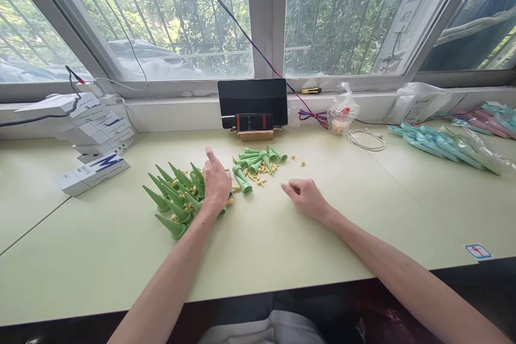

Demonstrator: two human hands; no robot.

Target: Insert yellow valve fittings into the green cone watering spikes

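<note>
My left hand (217, 178) is over the right side of a group of green cone-shaped plastic pieces (172, 194). Its index finger is stretched out, while the other fingers are partly hidden; I see nothing held in it. Many of these cones tilt with their tips up and left, and small yellow T-shaped pieces (173, 218) show among them. My right hand (306, 198) rests on the table with its fingers curled in, and their inside is hidden. Beyond and between the hands lie more green cones (243, 179) and loose yellow pieces (262, 183) in a pile.
A phone (253, 122) leans on a dark tablet (253, 94) at the back. White boxes (94, 172) are stacked at left. A plastic bag (342, 110), a coiled white cable (366, 140) and turquoise packaged items (439, 145) lie at right. Windows rise behind the table (282, 252).
</note>
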